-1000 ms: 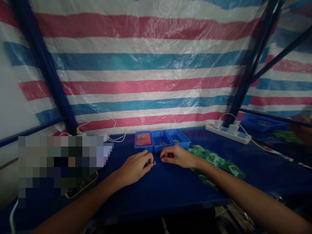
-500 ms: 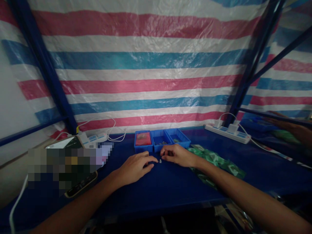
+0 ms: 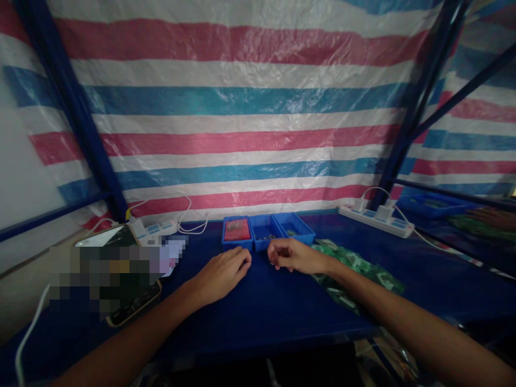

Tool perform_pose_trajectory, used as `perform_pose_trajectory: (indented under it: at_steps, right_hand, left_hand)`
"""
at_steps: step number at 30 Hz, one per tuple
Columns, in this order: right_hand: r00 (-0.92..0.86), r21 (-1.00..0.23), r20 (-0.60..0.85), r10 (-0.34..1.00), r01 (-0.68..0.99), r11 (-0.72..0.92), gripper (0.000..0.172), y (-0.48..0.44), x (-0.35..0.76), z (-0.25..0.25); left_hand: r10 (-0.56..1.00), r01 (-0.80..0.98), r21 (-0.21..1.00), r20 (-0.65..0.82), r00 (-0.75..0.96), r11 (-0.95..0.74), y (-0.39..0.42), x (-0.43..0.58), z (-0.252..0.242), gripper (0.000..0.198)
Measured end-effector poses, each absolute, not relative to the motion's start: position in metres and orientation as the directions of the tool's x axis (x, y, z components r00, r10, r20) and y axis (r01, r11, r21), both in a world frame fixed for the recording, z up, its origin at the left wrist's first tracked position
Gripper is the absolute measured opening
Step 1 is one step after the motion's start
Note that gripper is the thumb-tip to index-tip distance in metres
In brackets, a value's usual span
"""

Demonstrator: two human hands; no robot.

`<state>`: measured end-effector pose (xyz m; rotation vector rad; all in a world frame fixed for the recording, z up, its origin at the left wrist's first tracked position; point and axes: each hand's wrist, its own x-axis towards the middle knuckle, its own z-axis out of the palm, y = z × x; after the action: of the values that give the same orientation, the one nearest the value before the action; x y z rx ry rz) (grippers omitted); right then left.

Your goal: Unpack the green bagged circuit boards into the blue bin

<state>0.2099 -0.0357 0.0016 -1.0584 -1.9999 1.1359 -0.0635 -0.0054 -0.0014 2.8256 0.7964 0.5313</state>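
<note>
Roughly, left hand (image 3: 221,273) low over the bench (image 3: 242,322), fingers curled in; can't tell if they hold anything. Right hand (image 3: 297,257) opposite, fingers bent together, tips partly hidden; can't tell what's pinched, so a loose grip could lose something tiny. Bags (image 3: 355,263) beside right wrist: a forearm sweep could scatter them. Just beyond, middle tray (image 3: 265,222) with parts (image 3: 266,236); a knuckle bump could spill those.

Head view | we look from above, forward and down — tabletop (image 3: 258,312) near below us (our single viewpoint) | striped sheet (image 3: 258,102) — facing us, farther back
</note>
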Motion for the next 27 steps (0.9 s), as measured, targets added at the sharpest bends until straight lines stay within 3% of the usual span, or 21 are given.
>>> perform_pose_trajectory:
  at_steps: [12, 17, 21, 27]
  right_hand:
    - [-0.523, -0.922, 0.074, 0.849, 0.29, 0.258, 0.017, -0.0321, 0.2171, 0.0061]
    - [-0.529, -0.919, 0.091, 0.844, 0.282, 0.276, 0.018, -0.0324, 0.2172, 0.0076]
    - [-0.526, -0.916, 0.083, 0.846, 0.294, 0.273, 0.019, -0.0313, 0.2181, 0.0068]
    - [-0.455, -0.932, 0.125, 0.882, 0.251, 0.262, 0.023, -0.0332, 0.2188, 0.0099]
  left_hand:
    - [0.475, 0.411, 0.247, 0.327, 0.817, -0.878, 0.0013, -0.0632, -0.0067, 0.028]
    - [0.418, 0.379, 0.182, 0.289, 0.861, -0.907, 0.0003, -0.0621, -0.0088, 0.034]
    - [0.42, 0.388, 0.16, 0.319, 0.85, -0.908, -0.0011, -0.0605, -0.0082, 0.027]
    - [0.492, 0.432, 0.24, 0.347, 0.798, -0.869, -0.0006, -0.0596, -0.0067, 0.019]
